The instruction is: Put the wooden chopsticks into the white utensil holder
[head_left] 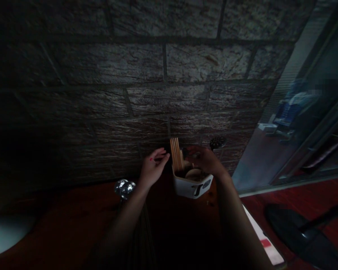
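A white utensil holder (190, 188) with a dark curved mark on its front stands on the table against the wall. Several light wooden chopsticks (176, 153) rise upright from its left side, and rounded wooden utensil heads (193, 173) show lower inside. My left hand (153, 168) is just left of the chopsticks, its thumb and fingers apart with nothing between them. Over the holder's right side, my right hand (202, 158) has its fingers bent together beside the chopsticks. A small dark piece shows at its fingertips, too dim to name.
A black slotted utensil head (217, 142) shows behind my right hand. Shiny metal utensil heads (124, 188) lie by my left forearm, with thin sticks (145, 232) below. A pale bowl-like object (9, 234) is at far left. A stone-block wall (146, 99) stands behind; a black round base (301, 236) rests right.
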### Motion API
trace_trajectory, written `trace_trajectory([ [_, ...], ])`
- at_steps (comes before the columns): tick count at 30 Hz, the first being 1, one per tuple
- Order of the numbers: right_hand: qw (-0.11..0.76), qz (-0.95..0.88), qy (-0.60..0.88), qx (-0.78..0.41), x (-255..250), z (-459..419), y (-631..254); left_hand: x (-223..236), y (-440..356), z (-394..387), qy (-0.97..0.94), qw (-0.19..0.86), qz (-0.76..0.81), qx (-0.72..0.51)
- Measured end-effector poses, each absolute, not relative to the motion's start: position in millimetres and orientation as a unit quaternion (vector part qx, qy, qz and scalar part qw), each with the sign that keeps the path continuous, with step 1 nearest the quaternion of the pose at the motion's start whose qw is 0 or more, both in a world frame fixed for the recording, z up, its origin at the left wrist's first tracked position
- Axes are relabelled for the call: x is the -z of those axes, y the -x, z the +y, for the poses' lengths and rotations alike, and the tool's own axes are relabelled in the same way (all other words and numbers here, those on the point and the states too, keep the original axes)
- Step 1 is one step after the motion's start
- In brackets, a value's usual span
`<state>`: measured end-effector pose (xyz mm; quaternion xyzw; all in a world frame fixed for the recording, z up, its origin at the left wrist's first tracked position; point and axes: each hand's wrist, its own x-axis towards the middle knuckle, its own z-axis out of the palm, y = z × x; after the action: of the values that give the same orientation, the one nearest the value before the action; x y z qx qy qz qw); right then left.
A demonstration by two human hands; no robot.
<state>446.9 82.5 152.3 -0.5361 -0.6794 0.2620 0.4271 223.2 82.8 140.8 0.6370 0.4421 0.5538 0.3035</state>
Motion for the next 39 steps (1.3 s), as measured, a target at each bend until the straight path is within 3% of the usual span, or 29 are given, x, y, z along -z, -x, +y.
trace_trajectory([
  [14, 0.446, -0.652, 0.52, -0.324, -153.8, 81.3, -449.8, -144.5, -247.1, 100.1, -0.683, 0.262, 0.44, -0.521],
  [27, 0.422, -0.687, 0.528, -0.266, -141.7, 90.8, -446.8, -141.4, -246.6, 99.9, -0.688, 0.25, 0.452, -0.509],
  [39, 0.396, -0.673, 0.53, -0.33, -140.4, 91.9, -442.0, -129.2, -250.9, 98.8, -0.699, 0.261, 0.44, -0.5],
])
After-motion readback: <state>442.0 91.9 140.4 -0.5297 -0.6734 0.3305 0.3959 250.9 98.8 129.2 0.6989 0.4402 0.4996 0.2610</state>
